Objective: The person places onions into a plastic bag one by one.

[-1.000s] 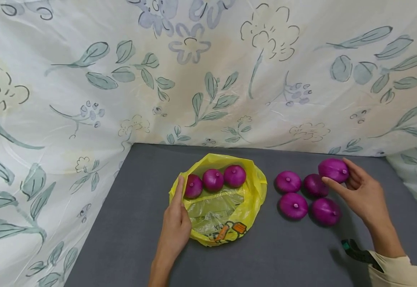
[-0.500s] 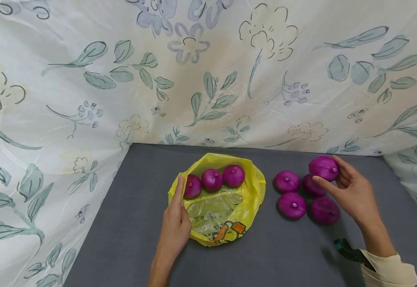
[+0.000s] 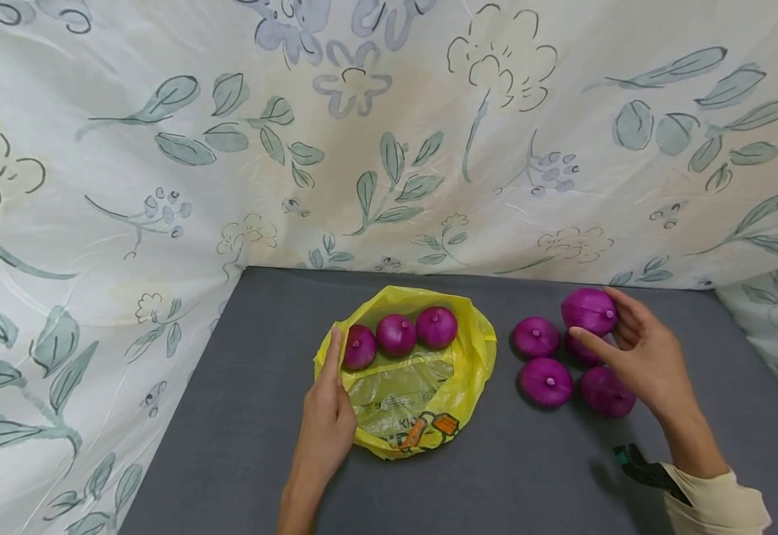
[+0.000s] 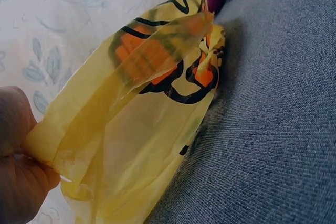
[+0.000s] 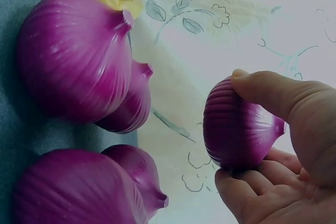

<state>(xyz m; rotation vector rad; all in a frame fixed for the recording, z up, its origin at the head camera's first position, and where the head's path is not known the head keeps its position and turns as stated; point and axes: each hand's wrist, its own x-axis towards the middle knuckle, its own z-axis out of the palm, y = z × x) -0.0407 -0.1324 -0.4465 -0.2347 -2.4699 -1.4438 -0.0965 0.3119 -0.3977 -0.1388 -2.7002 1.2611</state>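
My right hand (image 3: pixel 646 357) holds a purple onion (image 3: pixel 588 310) between thumb and fingers, raised over the back of a group of onions; the right wrist view shows this held onion (image 5: pixel 239 124) with its stem toward the palm. Below and left of it, several onions (image 3: pixel 545 383) sit on the table, one partly hidden under the held one. My left hand (image 3: pixel 327 420) grips the left rim of a yellow plastic bag (image 3: pixel 475 349), whose mouth stands wide. Three onions (image 3: pixel 397 336) lie inside along its far side. In the left wrist view, fingers pinch the bag's edge (image 4: pixel 79 145).
The dark grey table (image 3: pixel 241 416) extends around the bag and onions. A flower-printed sheet (image 3: pixel 389 148) hangs behind the table's back edge and along the left side. A black strap (image 3: pixel 643 468) sits at my right wrist, next to a cream sleeve.
My right hand has moved left with the held onion, from above the right side of the group toward its middle. The left hand and the bag have stayed put.
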